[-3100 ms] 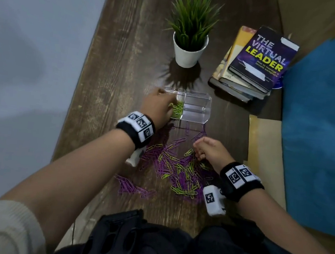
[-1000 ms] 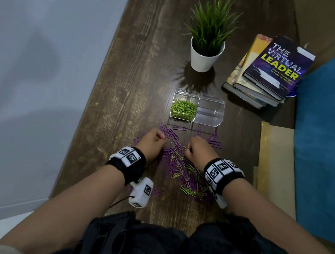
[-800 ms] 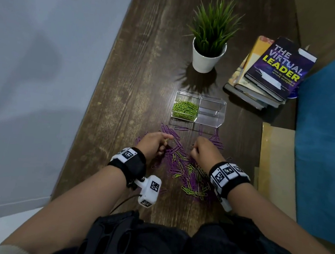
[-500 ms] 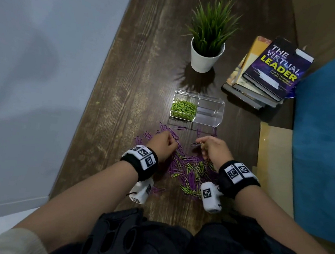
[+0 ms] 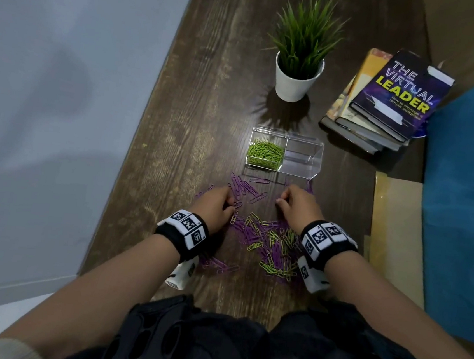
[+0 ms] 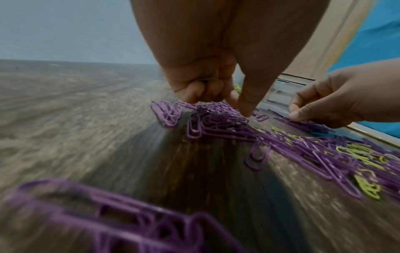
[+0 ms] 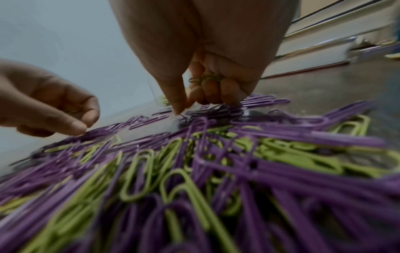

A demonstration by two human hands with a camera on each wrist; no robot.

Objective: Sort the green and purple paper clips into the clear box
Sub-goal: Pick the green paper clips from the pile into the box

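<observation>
Green wire paper clips (image 5: 265, 153) filled one compartment of the clear plastic box (image 5: 301, 168); its other compartment held nothing. Before the box, mixed clips (image 5: 270, 241) littered the desk (image 5: 210, 88). Left hand (image 5: 217, 203) and right hand (image 5: 297, 204) each clutched green clips.

Purple paper clips (image 5: 242, 186) and green paper clips (image 5: 277, 267) mix on the dark brown, wood-grained table (image 5: 210, 88). Beyond them, the clear box (image 5: 302, 160) holds only green. Behind the box, green leaves top a white pot (image 5: 294, 83); black-and-white checked wristbands (image 5: 188, 229) flank the pile.
</observation>
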